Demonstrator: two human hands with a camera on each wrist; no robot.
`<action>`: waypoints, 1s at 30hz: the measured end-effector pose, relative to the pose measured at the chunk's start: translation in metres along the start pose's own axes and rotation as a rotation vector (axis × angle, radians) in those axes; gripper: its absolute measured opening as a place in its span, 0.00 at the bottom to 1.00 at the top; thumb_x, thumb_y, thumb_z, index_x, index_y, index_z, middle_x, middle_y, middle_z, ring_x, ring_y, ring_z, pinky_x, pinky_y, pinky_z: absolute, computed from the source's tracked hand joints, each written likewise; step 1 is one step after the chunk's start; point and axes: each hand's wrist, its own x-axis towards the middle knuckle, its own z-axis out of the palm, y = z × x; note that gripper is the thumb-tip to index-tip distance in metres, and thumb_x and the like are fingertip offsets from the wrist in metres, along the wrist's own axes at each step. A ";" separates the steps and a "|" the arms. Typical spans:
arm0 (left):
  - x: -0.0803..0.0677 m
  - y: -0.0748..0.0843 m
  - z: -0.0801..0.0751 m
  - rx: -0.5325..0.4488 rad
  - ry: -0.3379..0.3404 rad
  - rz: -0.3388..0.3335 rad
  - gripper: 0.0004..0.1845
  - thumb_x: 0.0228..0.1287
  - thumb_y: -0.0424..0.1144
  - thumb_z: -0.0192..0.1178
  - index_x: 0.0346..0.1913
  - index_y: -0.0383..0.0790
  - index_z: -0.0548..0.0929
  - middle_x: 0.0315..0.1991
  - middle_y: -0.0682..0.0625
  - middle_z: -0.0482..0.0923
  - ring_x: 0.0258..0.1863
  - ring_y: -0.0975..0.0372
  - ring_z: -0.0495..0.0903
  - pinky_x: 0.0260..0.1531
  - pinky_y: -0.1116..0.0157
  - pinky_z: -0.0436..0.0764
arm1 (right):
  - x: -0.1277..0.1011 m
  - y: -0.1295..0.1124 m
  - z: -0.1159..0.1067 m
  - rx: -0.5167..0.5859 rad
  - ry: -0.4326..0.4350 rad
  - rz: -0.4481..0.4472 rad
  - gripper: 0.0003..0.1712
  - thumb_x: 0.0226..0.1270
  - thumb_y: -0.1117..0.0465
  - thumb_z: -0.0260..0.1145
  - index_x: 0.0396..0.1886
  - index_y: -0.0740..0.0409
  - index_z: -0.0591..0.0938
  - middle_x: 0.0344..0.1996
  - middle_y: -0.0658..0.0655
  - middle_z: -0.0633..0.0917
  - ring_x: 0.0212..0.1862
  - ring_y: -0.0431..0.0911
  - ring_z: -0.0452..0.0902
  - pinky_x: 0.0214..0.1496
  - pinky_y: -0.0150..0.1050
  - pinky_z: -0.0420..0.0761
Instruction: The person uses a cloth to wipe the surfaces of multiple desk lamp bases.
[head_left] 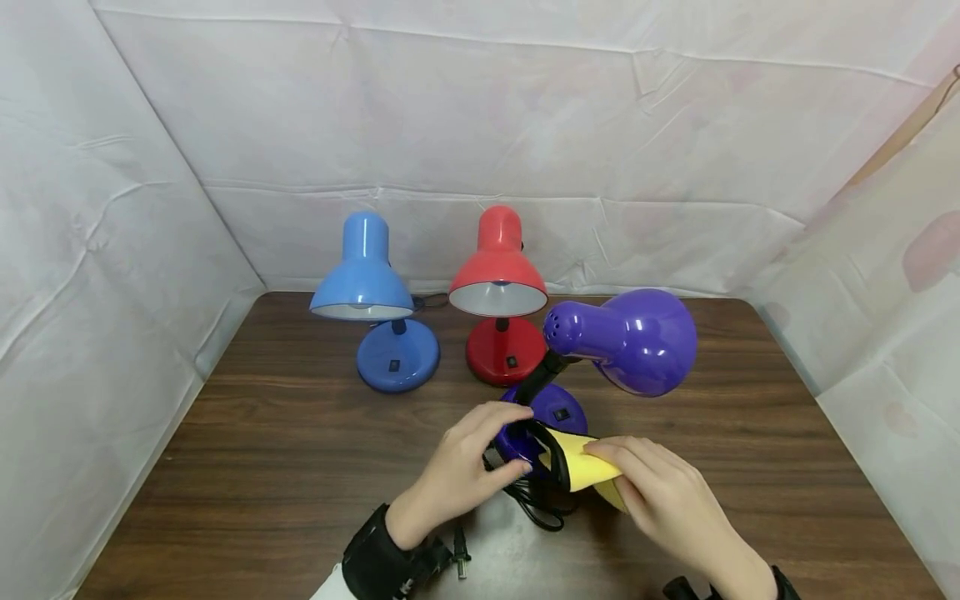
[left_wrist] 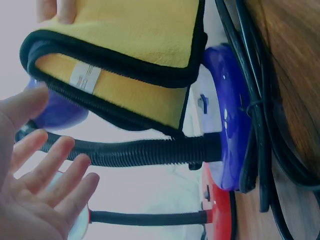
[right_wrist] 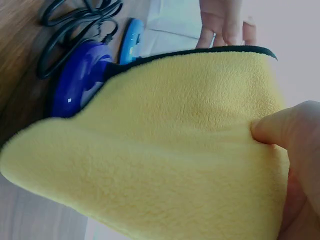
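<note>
My right hand [head_left: 671,496] pinches a folded yellow cloth [right_wrist: 170,130] with black edging between thumb and fingers. It hangs in front of the purple desk lamp [head_left: 652,342], partly hiding that lamp's round base [left_wrist: 232,110]. A small white label [left_wrist: 85,77] shows on the cloth's inner side in the left wrist view. My left hand [head_left: 468,458] is beside the cloth, fingers spread and relaxed, with nothing held. Its fingers lie close to the lamp's black flexible neck [left_wrist: 145,151]. The purple shade is turned out to the right.
A blue desk lamp [head_left: 365,279] and a red desk lamp [head_left: 500,267] stand at the back of the wooden table [head_left: 300,467]. The purple lamp's bundled black cord [left_wrist: 257,100] lies before its base. A plug [head_left: 461,550] rests by my left wrist. White sheeting [head_left: 480,108] surrounds the table.
</note>
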 end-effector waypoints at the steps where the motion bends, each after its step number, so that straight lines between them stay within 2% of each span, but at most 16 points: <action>1: 0.000 0.002 0.000 -0.008 -0.020 0.027 0.32 0.50 0.42 0.70 0.59 0.43 0.70 0.57 0.50 0.72 0.58 0.60 0.71 0.55 0.64 0.74 | 0.001 -0.001 -0.001 0.013 -0.001 -0.003 0.20 0.72 0.57 0.43 0.44 0.50 0.82 0.40 0.44 0.82 0.38 0.40 0.78 0.40 0.32 0.76; 6: 0.002 0.013 0.001 -0.036 -0.124 0.115 0.36 0.49 0.46 0.70 0.61 0.43 0.67 0.60 0.50 0.68 0.62 0.60 0.66 0.60 0.64 0.69 | 0.007 -0.005 -0.002 0.074 0.016 -0.019 0.19 0.72 0.58 0.44 0.44 0.51 0.82 0.40 0.44 0.82 0.38 0.39 0.78 0.42 0.29 0.75; 9: 0.004 0.018 0.003 -0.033 -0.147 0.150 0.35 0.51 0.48 0.68 0.61 0.43 0.67 0.60 0.51 0.68 0.61 0.62 0.66 0.59 0.67 0.69 | 0.009 -0.008 -0.002 0.100 0.027 -0.026 0.18 0.73 0.58 0.45 0.44 0.51 0.82 0.39 0.45 0.82 0.39 0.40 0.79 0.45 0.27 0.75; 14: 0.007 0.022 0.007 -0.025 -0.140 0.182 0.32 0.53 0.49 0.67 0.60 0.43 0.69 0.57 0.52 0.70 0.60 0.63 0.68 0.58 0.71 0.69 | 0.012 -0.013 -0.004 0.120 0.044 -0.046 0.18 0.73 0.59 0.45 0.43 0.52 0.83 0.39 0.46 0.83 0.39 0.41 0.79 0.51 0.27 0.73; 20: 0.008 0.025 0.011 -0.003 -0.123 0.213 0.29 0.51 0.44 0.69 0.56 0.43 0.72 0.53 0.53 0.73 0.56 0.65 0.71 0.56 0.73 0.70 | 0.014 -0.017 -0.006 0.140 0.052 -0.056 0.18 0.72 0.60 0.46 0.43 0.53 0.83 0.39 0.47 0.83 0.38 0.41 0.79 0.47 0.26 0.74; 25: 0.009 0.028 0.012 0.030 -0.111 0.211 0.23 0.47 0.36 0.68 0.49 0.43 0.75 0.48 0.54 0.75 0.51 0.67 0.73 0.54 0.75 0.71 | 0.015 -0.020 -0.008 0.165 0.061 -0.057 0.17 0.73 0.59 0.46 0.42 0.54 0.83 0.39 0.48 0.83 0.38 0.41 0.79 0.48 0.26 0.74; 30: 0.009 0.032 0.008 0.038 -0.072 0.218 0.17 0.45 0.34 0.68 0.41 0.43 0.77 0.41 0.56 0.76 0.42 0.69 0.74 0.47 0.78 0.73 | 0.018 -0.023 -0.009 0.191 0.091 -0.077 0.17 0.72 0.61 0.47 0.41 0.56 0.83 0.38 0.49 0.83 0.38 0.42 0.79 0.47 0.26 0.74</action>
